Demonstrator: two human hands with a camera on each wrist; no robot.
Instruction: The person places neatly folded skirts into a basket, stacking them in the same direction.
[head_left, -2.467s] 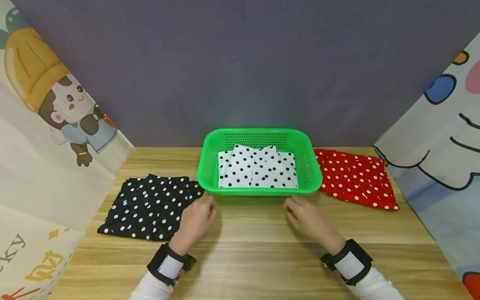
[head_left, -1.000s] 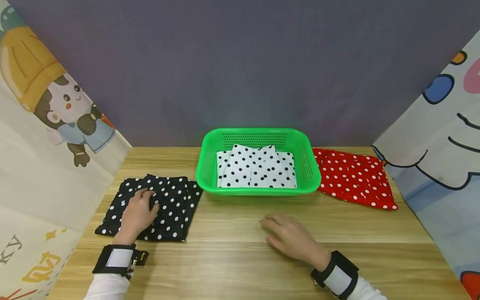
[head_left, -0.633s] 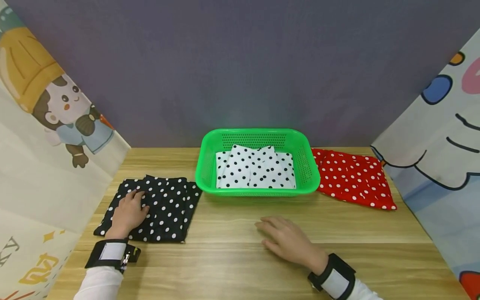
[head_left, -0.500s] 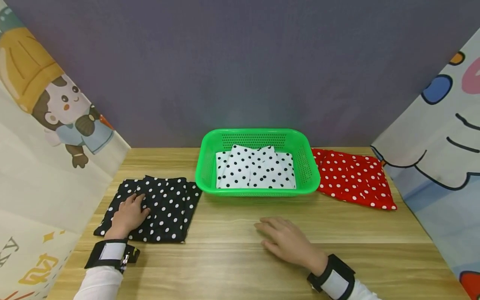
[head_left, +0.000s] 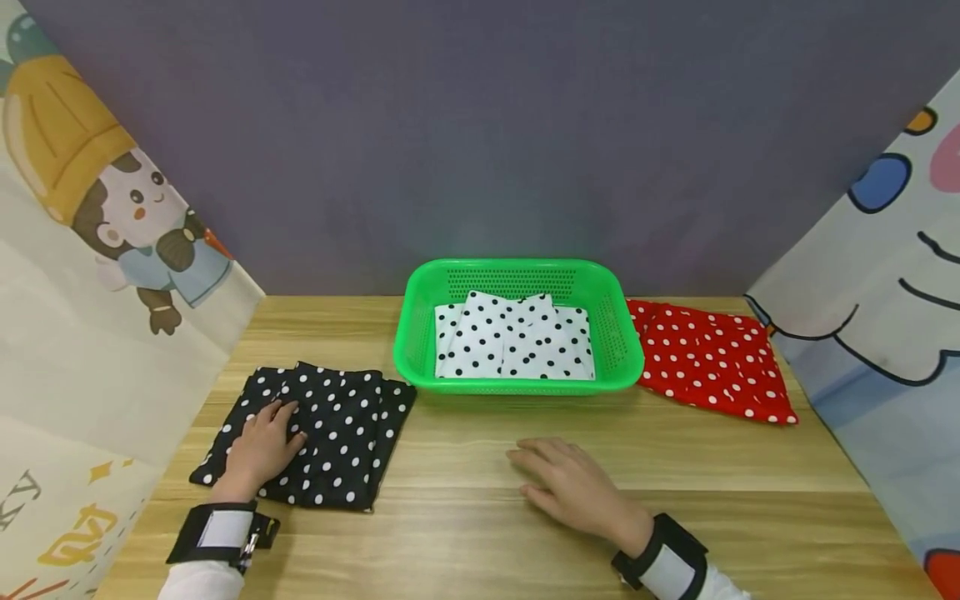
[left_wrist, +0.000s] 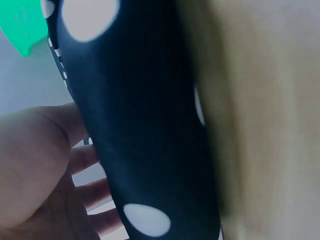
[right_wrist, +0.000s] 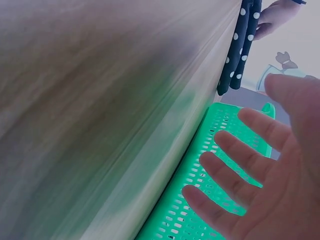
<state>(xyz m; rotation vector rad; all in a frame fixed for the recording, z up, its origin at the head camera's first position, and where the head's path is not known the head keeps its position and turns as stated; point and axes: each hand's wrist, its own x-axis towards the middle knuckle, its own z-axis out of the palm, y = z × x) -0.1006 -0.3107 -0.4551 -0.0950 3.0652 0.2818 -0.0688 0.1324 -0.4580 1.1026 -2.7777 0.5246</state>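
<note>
On the left of the table, a folded black cloth with white dots (head_left: 337,433) lies flat. My left hand (head_left: 258,450) rests on its left part, fingers spread over the fabric; in the left wrist view the fingers (left_wrist: 92,192) appear beside the cloth's thick folded edge. My right hand (head_left: 573,487) is over the bare wood in front of the basket, holding nothing; its fingers (right_wrist: 240,177) are loosely extended in the right wrist view. A green perforated basket (head_left: 517,386) stands at the back middle. In it lies a folded white cloth with black dots (head_left: 517,337).
A folded red cloth with white dots (head_left: 712,362) lies right of the basket, its left edge partly hidden by the rim. A grey-purple backdrop (head_left: 517,150) rises behind the wooden table (head_left: 450,533). Printed side panels flank both sides.
My left hand has gone from the basket's front onto the black cloth, which has slid slightly toward me. My right hand has drawn back from the basket and its fingers have loosened.
</note>
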